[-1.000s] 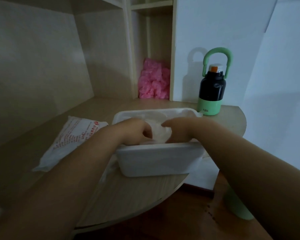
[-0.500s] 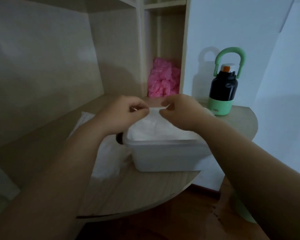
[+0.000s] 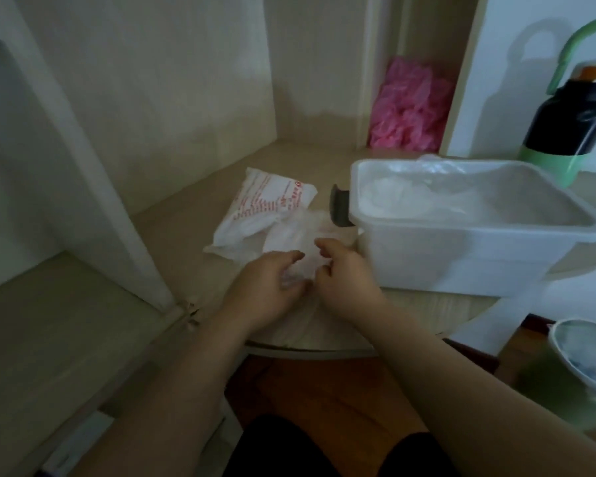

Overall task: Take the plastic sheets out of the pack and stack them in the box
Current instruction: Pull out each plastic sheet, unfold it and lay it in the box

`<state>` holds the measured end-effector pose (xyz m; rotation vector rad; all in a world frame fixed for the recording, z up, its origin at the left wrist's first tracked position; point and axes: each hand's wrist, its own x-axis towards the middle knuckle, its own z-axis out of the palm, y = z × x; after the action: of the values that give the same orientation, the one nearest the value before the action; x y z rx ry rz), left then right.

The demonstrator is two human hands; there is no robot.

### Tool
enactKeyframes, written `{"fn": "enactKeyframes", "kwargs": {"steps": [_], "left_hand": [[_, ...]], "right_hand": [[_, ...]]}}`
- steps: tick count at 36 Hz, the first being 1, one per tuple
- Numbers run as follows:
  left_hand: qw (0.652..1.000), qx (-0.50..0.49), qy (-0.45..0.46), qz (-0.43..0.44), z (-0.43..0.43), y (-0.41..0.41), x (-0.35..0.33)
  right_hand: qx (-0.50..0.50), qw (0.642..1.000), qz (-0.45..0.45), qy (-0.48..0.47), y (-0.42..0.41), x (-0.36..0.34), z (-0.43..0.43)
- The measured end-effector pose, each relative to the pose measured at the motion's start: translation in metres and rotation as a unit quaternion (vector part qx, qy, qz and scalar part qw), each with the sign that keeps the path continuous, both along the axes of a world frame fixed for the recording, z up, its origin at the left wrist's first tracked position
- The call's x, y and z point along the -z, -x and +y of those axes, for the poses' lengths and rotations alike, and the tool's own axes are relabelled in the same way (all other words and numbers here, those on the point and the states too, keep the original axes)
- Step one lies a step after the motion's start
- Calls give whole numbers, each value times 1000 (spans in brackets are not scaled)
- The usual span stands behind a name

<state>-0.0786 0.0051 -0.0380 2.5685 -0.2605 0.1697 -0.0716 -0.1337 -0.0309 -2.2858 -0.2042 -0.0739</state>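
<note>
Pack point(image 3: 260, 215) lies flat, apparently slanting toward box point(image 3: 444, 256).

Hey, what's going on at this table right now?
A person is working with both bare hands at the table. The left hand and right hand have their fingers curled on a thin clear plastic sheet, which lies beside the red-printed white pack. To the right, the white box already holds some crumpled sheets. The sheet in hand is not yet in the box.
</note>
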Motion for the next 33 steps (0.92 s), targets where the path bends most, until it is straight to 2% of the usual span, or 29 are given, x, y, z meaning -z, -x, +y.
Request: {"fn": "enactKeyframes", "kwargs": {"steps": [2, 5, 8, 12, 23, 33], "left_hand": [[1000, -13, -10, -19, -2, -3, 14], [996, -29, -13, -83, 0, -7, 27], [993, -21, 39, -113, 5, -8, 30], [981, -29, 155, -111, 11, -4, 26], [954, -63, 271, -114, 12, 1, 26], [956, -50, 265, -118, 14, -1, 27]], "right_hand": [[10, 1000, 11, -2, -1, 13, -3], [-4, 1000, -22, 21, 3, 23, -4], [-16, 998, -45, 40, 5, 27, -5], [-16, 997, -64, 45, 5, 26, -4], [-39, 996, -78, 33, 4, 31, -8], [-51, 992, -104, 52, 3, 32, -9]]}}
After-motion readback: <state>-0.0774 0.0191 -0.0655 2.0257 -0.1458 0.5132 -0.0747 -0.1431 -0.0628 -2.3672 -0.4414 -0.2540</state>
